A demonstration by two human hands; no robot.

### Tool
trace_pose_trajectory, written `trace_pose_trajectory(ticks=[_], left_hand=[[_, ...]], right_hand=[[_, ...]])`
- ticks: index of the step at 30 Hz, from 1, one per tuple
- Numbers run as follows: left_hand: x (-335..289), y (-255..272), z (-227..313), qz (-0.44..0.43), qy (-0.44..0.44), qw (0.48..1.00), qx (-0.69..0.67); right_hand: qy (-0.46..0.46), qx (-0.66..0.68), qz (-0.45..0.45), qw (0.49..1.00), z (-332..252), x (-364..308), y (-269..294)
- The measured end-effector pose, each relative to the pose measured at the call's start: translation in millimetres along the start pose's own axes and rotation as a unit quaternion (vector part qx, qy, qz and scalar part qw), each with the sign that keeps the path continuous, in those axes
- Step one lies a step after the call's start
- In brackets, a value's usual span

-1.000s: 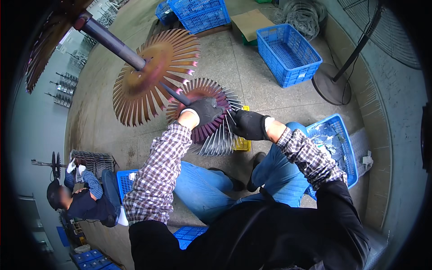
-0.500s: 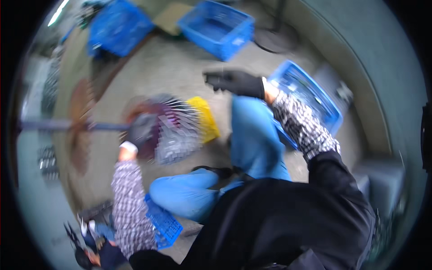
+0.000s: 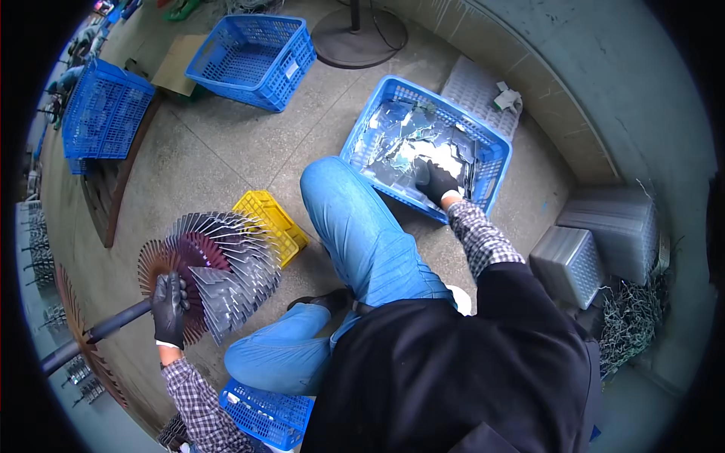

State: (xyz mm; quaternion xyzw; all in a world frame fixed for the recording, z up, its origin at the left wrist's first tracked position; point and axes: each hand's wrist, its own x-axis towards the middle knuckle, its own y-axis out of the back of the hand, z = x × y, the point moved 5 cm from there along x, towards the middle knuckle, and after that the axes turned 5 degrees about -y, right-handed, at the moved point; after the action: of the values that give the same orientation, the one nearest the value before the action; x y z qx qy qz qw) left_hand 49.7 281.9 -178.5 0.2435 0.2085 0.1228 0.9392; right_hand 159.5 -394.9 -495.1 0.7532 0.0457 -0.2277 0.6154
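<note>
My left hand (image 3: pixel 171 306), in a black glove, is curled round the dark shaft (image 3: pixel 121 320) beside a reddish-brown slotted disc (image 3: pixel 160 264). Thin grey flat plates (image 3: pixel 234 291) stand fanned out around the rack, with a dark red slotted disc (image 3: pixel 198 253) among them. On the right, my right hand (image 3: pixel 439 183), also gloved in black, reaches down into a blue crate (image 3: pixel 495 170) of loose shiny flat plates (image 3: pixel 400 140). Its fingers look slightly parted against the plates; the tips are partly hidden, and I see nothing held.
A yellow crate (image 3: pixel 281 230) is just behind the rack. Farther off are a blue crate (image 3: pixel 253 90), another blue crate (image 3: pixel 113 106) and a round stand base (image 3: pixel 347 45). Stacked clear trays (image 3: pixel 566 260) and tangled wire (image 3: pixel 634 321) lie at right. Another blue crate (image 3: pixel 268 415) sits near my leg.
My right hand has gone from above the floor down into the crate of plates. The view has swung to the right. My left hand stays at the rack.
</note>
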Motion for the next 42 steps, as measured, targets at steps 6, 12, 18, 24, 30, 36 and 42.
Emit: trace_pose_trajectory(ticks=[6,12,18,24,30,36,42], left_hand=[[-6,-4,11,0.013,0.008,1.0,-0.006],[-2,-9,10,0.011,0.022,1.0,0.003],[2,-5,-2,0.001,0.03,0.999,-0.019],[-1,-6,-1,-0.003,0.033,0.999,-0.013],[1,-8,-2,-0.018,0.018,0.999,-0.032],[-2,-7,3,-0.02,-0.01,0.999,-0.038],[-3,-9,5,0.0,-0.034,0.995,-0.092]], right_hand=[[0.027,0.023,0.096,0.995,-66,14,43],[0.208,-0.115,0.193,0.952,-127,52,51],[0.296,-0.208,0.123,0.924,-172,49,29],[0.349,-0.268,0.08,0.895,-168,40,21],[0.261,-0.194,0.073,0.943,-147,36,67],[0.04,0.495,-0.077,0.865,-129,-4,148],[0.383,0.375,0.054,0.842,-208,-92,207]])
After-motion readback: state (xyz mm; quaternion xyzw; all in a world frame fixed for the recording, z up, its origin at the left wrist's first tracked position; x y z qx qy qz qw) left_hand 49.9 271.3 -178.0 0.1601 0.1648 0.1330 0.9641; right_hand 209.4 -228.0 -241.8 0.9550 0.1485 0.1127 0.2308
